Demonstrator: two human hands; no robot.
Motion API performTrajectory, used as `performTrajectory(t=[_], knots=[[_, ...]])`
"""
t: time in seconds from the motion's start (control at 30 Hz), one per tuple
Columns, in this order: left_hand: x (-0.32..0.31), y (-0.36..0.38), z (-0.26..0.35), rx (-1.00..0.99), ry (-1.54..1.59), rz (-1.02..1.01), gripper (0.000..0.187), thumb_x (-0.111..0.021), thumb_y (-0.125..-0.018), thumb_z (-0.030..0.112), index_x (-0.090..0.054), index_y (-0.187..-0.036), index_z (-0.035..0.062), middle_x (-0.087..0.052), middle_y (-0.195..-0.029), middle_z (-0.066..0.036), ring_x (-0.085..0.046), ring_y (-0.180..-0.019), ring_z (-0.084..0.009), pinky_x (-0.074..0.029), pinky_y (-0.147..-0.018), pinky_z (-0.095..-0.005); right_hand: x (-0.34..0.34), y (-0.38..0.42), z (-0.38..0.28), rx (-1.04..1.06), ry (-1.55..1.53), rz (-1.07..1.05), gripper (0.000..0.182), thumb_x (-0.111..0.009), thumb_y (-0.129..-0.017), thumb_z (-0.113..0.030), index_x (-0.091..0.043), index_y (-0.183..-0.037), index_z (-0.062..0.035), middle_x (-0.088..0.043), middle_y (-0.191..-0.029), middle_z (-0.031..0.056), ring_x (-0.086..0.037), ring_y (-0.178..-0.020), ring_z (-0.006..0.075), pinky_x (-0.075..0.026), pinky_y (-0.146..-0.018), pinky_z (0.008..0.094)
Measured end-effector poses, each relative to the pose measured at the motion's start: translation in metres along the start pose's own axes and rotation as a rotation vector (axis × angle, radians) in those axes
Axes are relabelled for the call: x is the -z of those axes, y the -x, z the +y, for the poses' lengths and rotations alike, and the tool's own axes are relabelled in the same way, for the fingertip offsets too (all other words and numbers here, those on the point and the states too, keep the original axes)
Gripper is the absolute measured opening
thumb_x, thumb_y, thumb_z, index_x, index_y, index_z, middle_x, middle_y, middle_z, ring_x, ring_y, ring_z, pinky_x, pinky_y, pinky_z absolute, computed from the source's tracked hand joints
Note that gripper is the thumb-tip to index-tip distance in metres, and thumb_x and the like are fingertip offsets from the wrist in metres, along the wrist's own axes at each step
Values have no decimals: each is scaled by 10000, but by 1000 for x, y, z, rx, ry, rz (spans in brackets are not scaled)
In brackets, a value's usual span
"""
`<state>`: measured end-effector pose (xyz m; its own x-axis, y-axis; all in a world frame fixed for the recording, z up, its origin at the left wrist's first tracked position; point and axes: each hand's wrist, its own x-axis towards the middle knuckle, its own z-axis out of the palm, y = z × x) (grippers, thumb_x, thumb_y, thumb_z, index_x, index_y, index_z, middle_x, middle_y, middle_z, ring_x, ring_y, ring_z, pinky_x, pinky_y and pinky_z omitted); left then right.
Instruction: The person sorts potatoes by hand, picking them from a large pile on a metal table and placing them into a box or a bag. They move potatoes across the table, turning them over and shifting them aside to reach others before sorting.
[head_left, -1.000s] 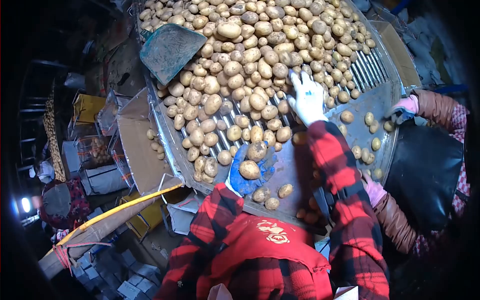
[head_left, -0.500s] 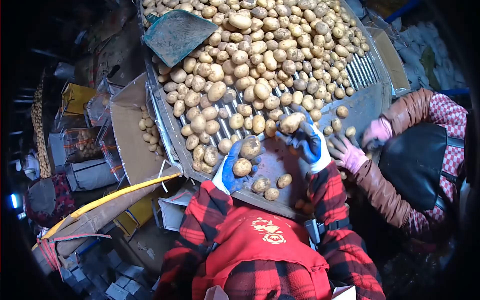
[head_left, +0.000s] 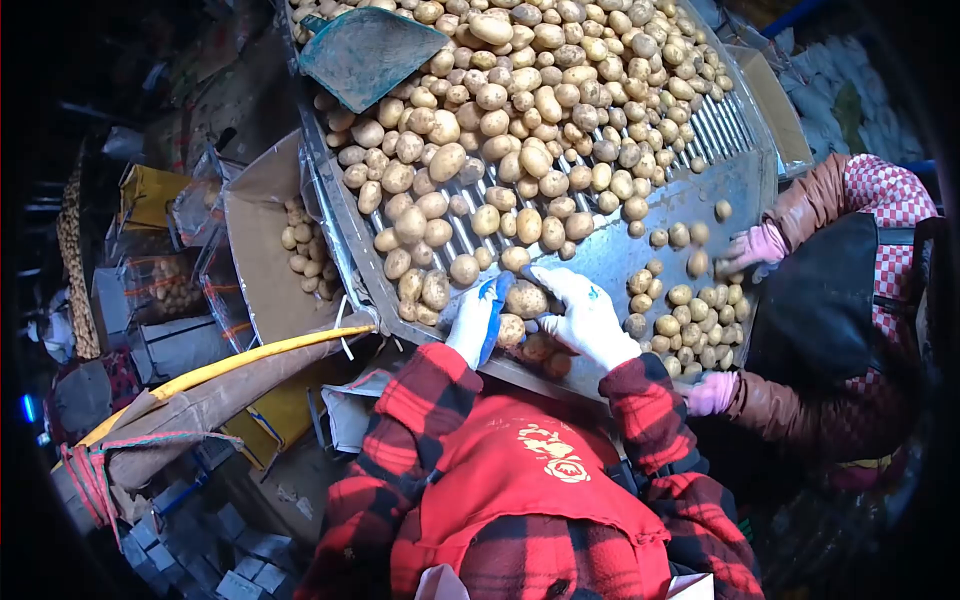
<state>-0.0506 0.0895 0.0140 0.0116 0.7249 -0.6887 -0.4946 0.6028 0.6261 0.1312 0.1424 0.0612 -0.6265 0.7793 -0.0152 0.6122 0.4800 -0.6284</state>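
Several potatoes [head_left: 525, 299] are cupped between my two gloved hands, low over the near edge of the sorting table. My left hand [head_left: 478, 320], in a blue and white glove, curls round their left side, against a smaller potato [head_left: 510, 331]. From the right, my right hand [head_left: 585, 318] closes over the group with its white glove back up; its fingertips are partly hidden. Darker potatoes [head_left: 540, 347] sit below, in shadow near my red apron [head_left: 530, 450]. Just beyond my hands, many loose potatoes [head_left: 530, 225] lie on the metal rollers [head_left: 480, 240].
A teal scoop [head_left: 370, 55] rests on the heap at upper left. To the right, a co-worker's pink-gloved hands [head_left: 755, 248] are beside a cluster of small potatoes [head_left: 700, 325]. A cardboard box [head_left: 262, 260] with potatoes stands left, near a yellow-edged bar [head_left: 230, 370].
My right hand has come down and left, close to my left hand, its back now up. The co-worker's hands have moved apart, and a cluster of small potatoes now shows between them.
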Motion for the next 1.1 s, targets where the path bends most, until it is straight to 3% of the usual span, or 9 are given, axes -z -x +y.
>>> performTrajectory(t=[0.2,0.53,0.57,0.6,0.83,0.87,0.93,1.07,1.1], knots=[[-5,24,-2,-489,-774,-50,507,-578,-1028,364,-571,-1349,-29,-615,-1329,-193,-575,-1237,-260,-452,-1050,-390,7,10,-19,-327,-73,-172,485,-745,-755,-331,-659,-1172,-97,-710,-994,169,-687,-941,361,-536,-828,448],[13,16,-8,-89,-220,-300,443,-503,-1066,395,-602,-1280,20,-676,-1116,-49,-635,-994,-161,-542,-870,-337,2,27,-23,-94,174,-79,584,-785,-765,-268,-615,-1294,-90,-662,-992,117,-642,-949,338,-487,-849,443],[7,23,-2,26,-145,-375,465,-484,-1061,438,-532,-1365,89,-696,-1090,-115,-724,-807,-229,-586,-540,-334,3,28,-28,-66,265,-131,648,-803,-744,-278,-596,-1330,-95,-629,-995,98,-615,-956,322,-468,-880,445],[6,22,-8,26,-136,-332,490,-494,-1047,479,-535,-1345,92,-701,-1053,-115,-725,-783,-247,-597,-560,-351,5,31,-32,-66,263,-134,648,-803,-744,-278,-596,-1330,-95,-629,-995,98,-615,-956,322,-468,-880,445],[53,54,-51,360,300,-452,475,-494,-1042,467,-522,-1329,90,-689,-1036,-127,-682,-693,-216,-581,-554,-332,-7,49,-35,-495,-870,-471,563,-706,-895,-266,-569,-1407,-75,-674,-1150,97,-644,-1021,182,-518,-872,351],[66,75,-48,428,401,-416,442,-486,-1049,427,-524,-1329,87,-689,-1040,-130,-664,-655,-204,-565,-541,-311,-17,47,-38,-250,-762,-441,530,-676,-934,-266,-564,-1402,-44,-680,-1098,93,-674,-900,159,-547,-816,315],[119,106,-60,-57,-150,-437,412,-464,-1056,395,-520,-1330,93,-683,-1029,-112,-640,-661,-171,-542,-550,-288,-22,43,-62,-534,-1333,-609,479,-632,-989,-283,-566,-1378,-11,-684,-1091,92,-682,-823,146,-560,-773,290],[212,163,-9,-370,90,-85,280,-560,-955,43,-580,-1233,19,-659,-1095,-109,-660,-981,-203,-568,-776,-332,-114,21,-129,-795,-1947,-815,436,-620,-997,-217,-553,-1353,27,-657,-1099,108,-635,-1058,175,-521,-977,303],[244,162,-2,-371,366,-27,321,-554,-961,59,-574,-1279,19,-638,-1203,-129,-639,-1078,-222,-563,-824,-325,-144,12,-159,-385,-1771,-460,362,-591,-1021,-268,-566,-1299,-37,-655,-1062,73,-652,-958,171,-551,-889,314]])
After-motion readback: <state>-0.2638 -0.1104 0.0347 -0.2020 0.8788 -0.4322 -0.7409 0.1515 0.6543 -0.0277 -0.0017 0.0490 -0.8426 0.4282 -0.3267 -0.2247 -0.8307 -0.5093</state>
